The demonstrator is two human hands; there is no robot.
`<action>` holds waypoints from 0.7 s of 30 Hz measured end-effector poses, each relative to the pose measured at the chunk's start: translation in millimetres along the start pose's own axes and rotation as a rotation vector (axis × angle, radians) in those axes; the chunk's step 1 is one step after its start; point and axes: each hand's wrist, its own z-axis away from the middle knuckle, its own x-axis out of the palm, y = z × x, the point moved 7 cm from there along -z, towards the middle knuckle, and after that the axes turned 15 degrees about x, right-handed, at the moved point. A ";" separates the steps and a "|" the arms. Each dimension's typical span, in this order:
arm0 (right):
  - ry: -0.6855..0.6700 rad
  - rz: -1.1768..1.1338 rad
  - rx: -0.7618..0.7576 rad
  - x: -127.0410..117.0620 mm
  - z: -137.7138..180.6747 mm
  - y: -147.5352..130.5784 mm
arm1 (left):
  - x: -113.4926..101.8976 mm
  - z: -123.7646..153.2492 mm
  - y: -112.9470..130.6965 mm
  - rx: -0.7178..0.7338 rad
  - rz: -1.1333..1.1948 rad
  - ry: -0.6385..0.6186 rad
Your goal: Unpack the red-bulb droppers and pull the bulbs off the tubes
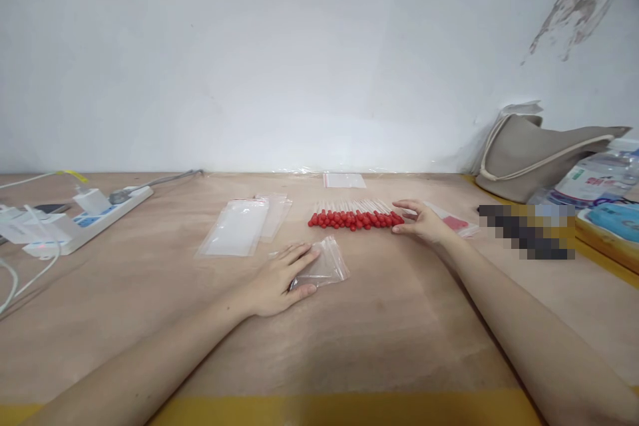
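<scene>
My left hand lies with its fingers spread over a small clear zip bag, which is flat on the table. A row of thin white sticks with red tips lies just beyond it, tips toward me. At the right end of that row is my right hand, thumb and fingers apart; its fingertips are close to the last red tips, and I cannot tell whether they touch. Beside this hand, a clear bag with something red inside is partly hidden behind it.
More flat clear bags lie left of the sticks, and another bag is near the wall. A power strip with chargers and cables stands far left. To the right are a grey-brown bag, a plastic bottle and a blurred dark object.
</scene>
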 end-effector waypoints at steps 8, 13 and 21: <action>-0.073 0.079 0.056 4.4 1.5 -0.3 | -1.1 -0.4 1.8 -0.016 -0.003 -0.012; 0.168 0.145 -0.104 -6.9 9.7 -36.0 | -0.8 -0.5 1.0 0.001 0.003 0.008; -0.278 0.273 -0.584 110.8 97.9 -140.9 | 5.4 0.5 -4.3 -0.010 -0.042 -0.022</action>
